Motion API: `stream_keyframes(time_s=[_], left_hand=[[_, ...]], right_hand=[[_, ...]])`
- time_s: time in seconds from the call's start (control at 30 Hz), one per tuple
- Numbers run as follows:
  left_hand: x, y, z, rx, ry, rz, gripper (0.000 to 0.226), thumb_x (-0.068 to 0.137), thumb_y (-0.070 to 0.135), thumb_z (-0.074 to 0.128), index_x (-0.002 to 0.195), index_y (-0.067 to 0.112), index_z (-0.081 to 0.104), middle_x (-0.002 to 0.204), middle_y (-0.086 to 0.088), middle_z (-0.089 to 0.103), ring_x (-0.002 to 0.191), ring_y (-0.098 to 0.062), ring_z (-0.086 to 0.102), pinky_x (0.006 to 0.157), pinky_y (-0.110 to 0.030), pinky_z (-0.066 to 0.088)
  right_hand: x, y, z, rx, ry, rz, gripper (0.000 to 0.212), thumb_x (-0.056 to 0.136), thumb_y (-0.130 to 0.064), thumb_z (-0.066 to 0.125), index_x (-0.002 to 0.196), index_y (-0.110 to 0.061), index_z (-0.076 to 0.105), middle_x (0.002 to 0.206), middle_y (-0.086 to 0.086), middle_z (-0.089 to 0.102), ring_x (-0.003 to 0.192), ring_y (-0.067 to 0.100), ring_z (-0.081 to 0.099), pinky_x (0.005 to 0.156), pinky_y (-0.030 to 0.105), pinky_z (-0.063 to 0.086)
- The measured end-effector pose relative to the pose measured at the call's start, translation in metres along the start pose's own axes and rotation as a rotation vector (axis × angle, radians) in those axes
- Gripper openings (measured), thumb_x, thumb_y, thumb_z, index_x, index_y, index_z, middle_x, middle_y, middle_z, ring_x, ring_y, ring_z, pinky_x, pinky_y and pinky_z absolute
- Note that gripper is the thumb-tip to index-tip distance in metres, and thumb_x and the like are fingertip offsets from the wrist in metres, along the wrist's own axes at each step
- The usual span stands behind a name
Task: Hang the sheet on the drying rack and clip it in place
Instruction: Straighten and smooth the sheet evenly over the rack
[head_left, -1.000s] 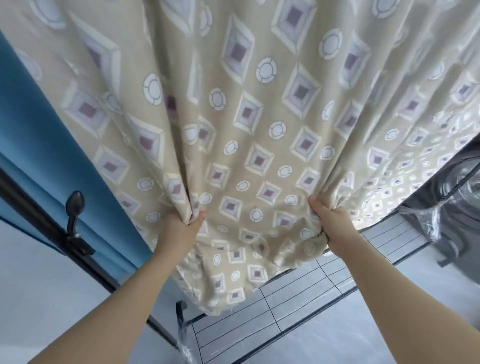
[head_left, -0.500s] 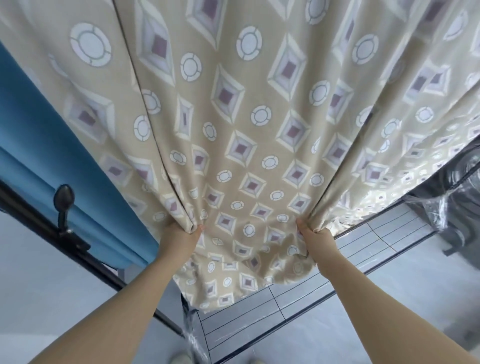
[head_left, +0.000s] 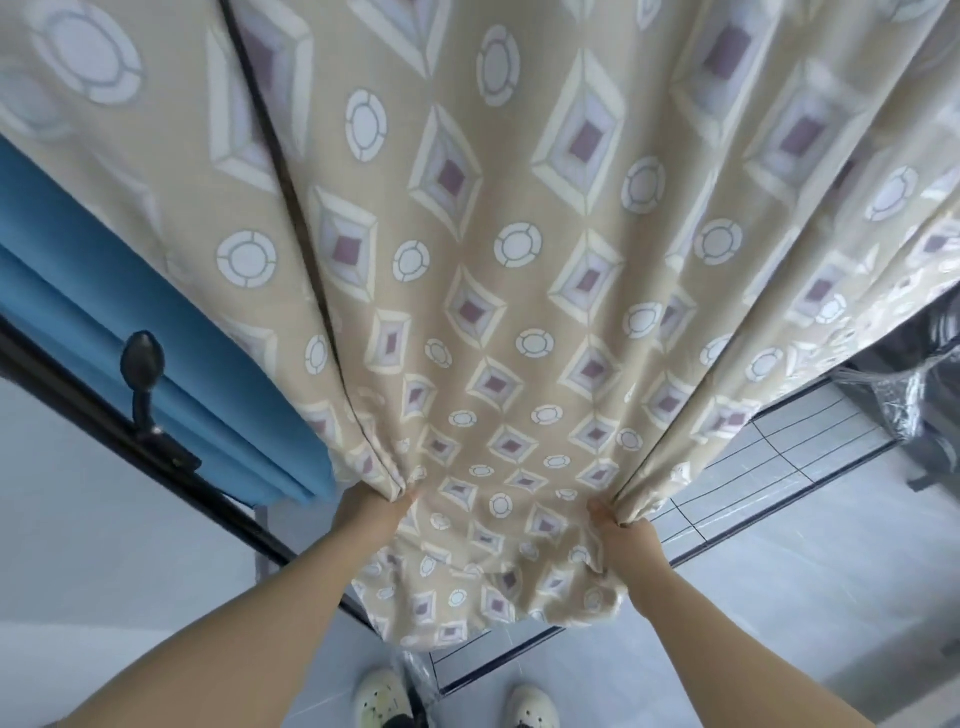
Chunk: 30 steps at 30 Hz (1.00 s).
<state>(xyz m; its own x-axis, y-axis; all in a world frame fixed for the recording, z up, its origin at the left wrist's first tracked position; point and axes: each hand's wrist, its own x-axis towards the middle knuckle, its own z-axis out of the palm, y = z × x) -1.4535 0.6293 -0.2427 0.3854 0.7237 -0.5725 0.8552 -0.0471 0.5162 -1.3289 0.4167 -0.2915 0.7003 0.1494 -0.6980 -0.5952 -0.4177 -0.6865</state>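
Observation:
A beige sheet (head_left: 519, 291) printed with diamonds and circles hangs from above and fills most of the view. My left hand (head_left: 371, 512) grips a bunched fold of it near its lower edge. My right hand (head_left: 626, 535) grips another fold further right. The cloth between them is stretched, and the hem sags below my hands. A black rack bar (head_left: 156, 452) with a black knob (head_left: 143, 358) runs diagonally at the left. No clip is in view.
A blue sheet (head_left: 130, 332) hangs behind the beige one at the left. A wire grid shelf (head_left: 769, 467) of the rack lies low at the right. Dark items wrapped in clear plastic (head_left: 914, 384) stand at the far right. My shoes (head_left: 384, 696) are on the grey floor.
Both hands have gone down with the sheet in them, pulling it taut. The view has tilted down, and my shoes have come into sight.

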Motion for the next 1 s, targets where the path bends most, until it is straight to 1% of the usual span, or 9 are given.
stream_keyframes(time_s=[0.07, 0.2, 0.3, 0.4, 0.57, 0.77, 0.87, 0.93, 1.0], left_hand=[[-0.001, -0.003, -0.004, -0.064, -0.02, 0.026, 0.027, 0.086, 0.03, 0.065, 0.085, 0.008, 0.049, 0.077, -0.003, 0.051, 0.081, -0.021, 0.05, 0.071, -0.025, 0.037], [-0.012, 0.002, -0.017, -0.35, -0.065, 0.085, 0.022, 0.076, 0.015, 0.076, 0.089, 0.007, 0.06, 0.084, -0.005, 0.062, 0.075, -0.016, 0.057, 0.066, -0.022, 0.042], [-0.027, 0.013, -0.026, -0.527, -0.075, 0.179, 0.023, 0.078, 0.01, 0.074, 0.078, 0.02, 0.053, 0.077, 0.007, 0.057, 0.068, 0.0, 0.052, 0.055, -0.013, 0.037], [-0.032, 0.021, -0.033, -0.645, -0.059, 0.254, 0.024, 0.076, 0.016, 0.075, 0.09, 0.024, 0.057, 0.088, 0.01, 0.063, 0.088, -0.01, 0.06, 0.064, -0.019, 0.04], [-0.045, 0.04, -0.043, -0.844, 0.049, 0.351, 0.025, 0.078, 0.011, 0.072, 0.092, 0.026, 0.058, 0.087, 0.012, 0.064, 0.08, -0.004, 0.058, 0.068, -0.021, 0.043], [-0.057, 0.054, -0.056, -0.794, 0.17, 0.439, 0.012, 0.085, 0.017, 0.067, 0.079, 0.023, 0.058, 0.076, 0.007, 0.061, 0.069, -0.011, 0.056, 0.064, -0.025, 0.044], [-0.065, 0.055, -0.056, -0.682, 0.117, 0.506, 0.02, 0.08, 0.013, 0.071, 0.071, 0.022, 0.056, 0.081, 0.007, 0.066, 0.068, -0.002, 0.059, 0.064, -0.016, 0.046], [-0.068, 0.054, -0.054, -0.602, 0.141, 0.478, 0.024, 0.077, 0.015, 0.075, 0.076, 0.02, 0.052, 0.084, 0.012, 0.06, 0.078, -0.006, 0.057, 0.07, -0.017, 0.044], [-0.068, 0.053, -0.054, -0.544, 0.195, 0.449, 0.027, 0.08, 0.021, 0.072, 0.094, 0.015, 0.051, 0.092, 0.009, 0.052, 0.097, -0.015, 0.053, 0.082, -0.021, 0.038]], right_hand=[[0.0, -0.002, -0.003, -0.023, 0.002, 0.015, 0.03, 0.091, -0.03, 0.057, 0.106, -0.003, 0.058, 0.07, 0.005, 0.052, 0.071, 0.025, 0.05, 0.079, 0.034, 0.045], [-0.004, -0.006, -0.012, 0.157, -0.079, 0.036, 0.029, 0.088, -0.026, 0.063, 0.112, -0.012, 0.055, 0.08, 0.0, 0.055, 0.077, 0.019, 0.051, 0.08, 0.034, 0.044], [-0.007, -0.007, -0.019, 0.038, -0.112, 0.015, 0.033, 0.084, -0.031, 0.068, 0.107, -0.013, 0.051, 0.092, 0.002, 0.058, 0.096, 0.025, 0.053, 0.082, 0.033, 0.036], [-0.01, -0.007, -0.024, -0.11, -0.124, 0.034, 0.041, 0.081, -0.04, 0.069, 0.108, -0.014, 0.053, 0.094, 0.001, 0.057, 0.099, 0.028, 0.057, 0.07, 0.031, 0.038], [-0.012, -0.019, -0.028, -0.092, -0.144, 0.005, 0.028, 0.086, -0.034, 0.064, 0.105, -0.015, 0.056, 0.101, 0.003, 0.058, 0.095, 0.022, 0.055, 0.088, 0.039, 0.044], [-0.017, -0.05, -0.032, 0.194, -0.134, -0.067, 0.019, 0.087, -0.033, 0.064, 0.096, -0.017, 0.057, 0.084, 0.002, 0.064, 0.075, 0.015, 0.056, 0.073, 0.029, 0.042], [-0.021, -0.064, -0.03, 0.243, -0.162, -0.112, 0.014, 0.088, -0.029, 0.062, 0.089, -0.016, 0.056, 0.077, 0.003, 0.059, 0.07, 0.016, 0.055, 0.07, 0.029, 0.042], [-0.023, -0.07, -0.028, 0.245, -0.182, -0.138, 0.012, 0.088, -0.028, 0.061, 0.091, -0.017, 0.057, 0.079, 0.003, 0.059, 0.071, 0.017, 0.056, 0.068, 0.028, 0.043], [-0.024, -0.073, -0.027, 0.237, -0.188, -0.161, 0.014, 0.088, -0.029, 0.062, 0.093, -0.017, 0.057, 0.083, 0.003, 0.06, 0.074, 0.018, 0.057, 0.069, 0.028, 0.045]])
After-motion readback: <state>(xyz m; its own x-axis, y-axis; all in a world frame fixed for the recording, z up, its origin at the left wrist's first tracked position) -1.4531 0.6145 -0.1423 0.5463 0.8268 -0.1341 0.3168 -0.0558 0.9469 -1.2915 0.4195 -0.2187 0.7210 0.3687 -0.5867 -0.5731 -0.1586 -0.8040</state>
